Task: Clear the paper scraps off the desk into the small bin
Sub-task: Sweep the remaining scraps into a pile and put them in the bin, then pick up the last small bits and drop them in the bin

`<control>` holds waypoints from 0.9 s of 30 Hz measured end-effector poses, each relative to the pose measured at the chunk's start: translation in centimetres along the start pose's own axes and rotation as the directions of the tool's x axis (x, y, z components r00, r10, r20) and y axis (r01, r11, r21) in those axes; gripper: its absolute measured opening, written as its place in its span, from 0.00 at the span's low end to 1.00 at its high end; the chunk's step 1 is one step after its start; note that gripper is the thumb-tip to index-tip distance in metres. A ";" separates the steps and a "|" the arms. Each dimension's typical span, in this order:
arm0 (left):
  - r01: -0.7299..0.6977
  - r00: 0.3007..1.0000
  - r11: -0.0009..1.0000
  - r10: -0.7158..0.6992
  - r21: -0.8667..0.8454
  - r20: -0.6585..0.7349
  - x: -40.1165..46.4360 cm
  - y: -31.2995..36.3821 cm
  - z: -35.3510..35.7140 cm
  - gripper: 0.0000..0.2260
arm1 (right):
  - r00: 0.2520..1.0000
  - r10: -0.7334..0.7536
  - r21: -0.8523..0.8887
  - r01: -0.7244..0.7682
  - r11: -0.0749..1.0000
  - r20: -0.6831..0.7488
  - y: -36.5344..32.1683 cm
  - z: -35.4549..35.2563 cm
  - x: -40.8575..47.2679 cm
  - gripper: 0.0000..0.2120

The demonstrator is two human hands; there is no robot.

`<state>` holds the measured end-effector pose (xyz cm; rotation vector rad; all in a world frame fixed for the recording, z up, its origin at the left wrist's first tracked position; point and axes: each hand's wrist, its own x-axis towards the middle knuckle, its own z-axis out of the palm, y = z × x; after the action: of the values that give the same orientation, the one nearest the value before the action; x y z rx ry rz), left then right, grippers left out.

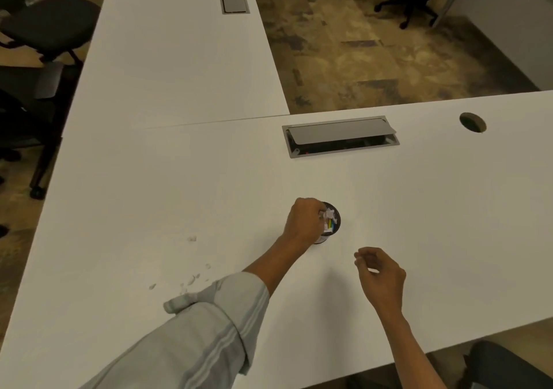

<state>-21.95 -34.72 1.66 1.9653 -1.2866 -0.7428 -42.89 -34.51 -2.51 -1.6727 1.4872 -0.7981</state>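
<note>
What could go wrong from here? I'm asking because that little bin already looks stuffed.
1. The small bin is heaped to its rim, so paper pushed in by the left hand may spill back onto the desk.
2. The left sleeve lies beside the loose scraps and could sweep them off the edge.

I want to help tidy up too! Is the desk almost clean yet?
Partly. The small bin already holds white and coloured scraps. The left hand is at its rim, seemingly dropping in more paper. The right hand hovers beside it, fingers curled, apparently holding nothing. Still left: a scatter of small scraps on the desk near the left sleeve.
</note>
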 end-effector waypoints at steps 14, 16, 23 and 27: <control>0.075 0.978 0.969 -0.118 -0.233 -0.174 -5.0 -6.9 -5.8 0.32 | 0.974 0.056 -0.028 -0.051 0.998 0.219 -0.2 4.5 -3.0 0.14; 0.178 0.938 0.966 -0.225 -0.190 -0.264 -8.1 -10.6 -7.6 0.29 | 0.918 0.075 -0.097 -0.040 0.994 0.389 -0.5 6.6 -4.4 0.11; 0.643 0.753 0.761 -0.606 0.091 -0.258 -19.5 -21.7 -13.1 0.39 | 0.603 0.230 -0.357 0.098 0.929 0.764 -2.0 14.0 -11.4 0.42; 0.751 0.653 0.619 -0.747 0.229 -0.122 -23.0 -24.2 -14.6 0.55 | 0.626 0.226 -0.364 0.100 0.926 0.747 -3.1 17.3 -14.6 0.39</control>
<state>-5.67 -2.98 -5.86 2.7649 -0.4905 -0.9665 -28.65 -17.70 -8.64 -1.8641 1.0625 0.3182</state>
